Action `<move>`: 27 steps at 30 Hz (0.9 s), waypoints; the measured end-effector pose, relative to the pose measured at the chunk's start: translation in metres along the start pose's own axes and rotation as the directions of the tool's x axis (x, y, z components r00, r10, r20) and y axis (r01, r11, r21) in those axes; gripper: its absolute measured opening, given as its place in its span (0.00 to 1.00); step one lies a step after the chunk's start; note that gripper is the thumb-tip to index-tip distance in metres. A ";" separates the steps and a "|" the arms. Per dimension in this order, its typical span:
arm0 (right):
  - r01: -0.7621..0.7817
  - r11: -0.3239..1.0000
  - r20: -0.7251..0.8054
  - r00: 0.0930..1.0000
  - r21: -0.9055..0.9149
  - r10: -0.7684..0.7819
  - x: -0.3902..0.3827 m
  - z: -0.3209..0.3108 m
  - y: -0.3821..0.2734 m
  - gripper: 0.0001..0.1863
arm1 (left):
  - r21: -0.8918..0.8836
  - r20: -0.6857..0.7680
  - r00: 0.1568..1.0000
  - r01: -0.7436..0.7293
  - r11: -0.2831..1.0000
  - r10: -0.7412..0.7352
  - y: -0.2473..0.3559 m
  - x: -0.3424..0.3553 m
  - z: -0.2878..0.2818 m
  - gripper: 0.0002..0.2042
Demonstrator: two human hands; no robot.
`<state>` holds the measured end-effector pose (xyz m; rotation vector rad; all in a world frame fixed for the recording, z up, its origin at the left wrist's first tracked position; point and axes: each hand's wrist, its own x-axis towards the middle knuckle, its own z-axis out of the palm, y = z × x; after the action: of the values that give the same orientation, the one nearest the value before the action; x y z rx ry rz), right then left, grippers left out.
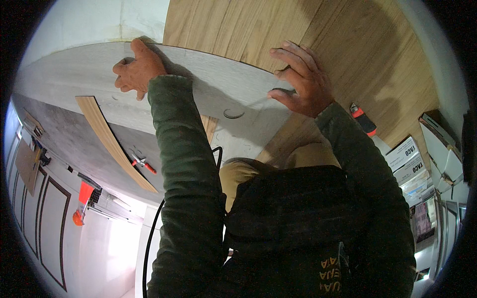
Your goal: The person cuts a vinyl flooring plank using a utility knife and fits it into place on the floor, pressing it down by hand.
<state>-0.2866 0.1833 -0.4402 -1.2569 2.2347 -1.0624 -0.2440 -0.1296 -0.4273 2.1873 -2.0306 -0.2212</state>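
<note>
A long light-grey plank (pixel 208 74) lies across the floor in front of me, its far edge running along wood-grain boards (pixel 238 25). My left hand (pixel 140 68) rests on the plank near that far edge, at the foot of the white wall. Its fingers are bent and apart, with nothing seen in them. My right hand (pixel 305 82) is over the plank's right part and the neighbouring boards, fingers spread and holding nothing. Whether its fingertips touch the surface I cannot tell. Between my arms a thin dark curved mark shows on the grey surface.
A narrow wood-grain strip (pixel 112 139) lies at left, beside red-handled pliers (pixel 144 163). A red and black tool (pixel 362 120) sits right of my right forearm. Cartons (pixel 405 156) stand at far right. A black cable (pixel 153 233) runs by my left arm. White walls (pixel 94 25) border the floor.
</note>
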 end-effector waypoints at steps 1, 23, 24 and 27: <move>-0.001 1.000 0.005 1.000 -0.012 0.001 0.000 -0.001 -0.001 0.22 | 0.005 0.008 1.000 0.003 1.000 -0.003 0.000 0.000 -0.001 0.35; -0.012 0.999 -0.004 1.000 -0.040 0.012 0.003 -0.005 -0.002 0.22 | 0.014 0.006 1.000 0.009 1.000 -0.009 0.001 0.000 0.000 0.34; -0.018 0.999 -0.016 1.000 -0.035 0.017 0.002 -0.004 -0.002 0.23 | 0.020 0.003 1.000 0.006 1.000 -0.007 0.001 0.000 0.001 0.34; -0.051 0.998 -0.036 0.998 0.038 0.052 0.001 -0.002 -0.001 0.26 | 0.014 0.009 1.000 -0.005 1.000 0.005 0.001 -0.001 0.001 0.33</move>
<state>-0.2877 0.1832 -0.4377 -1.1674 2.2515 -1.1106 -0.2456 -0.1289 -0.4280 2.1933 -2.0483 -0.2164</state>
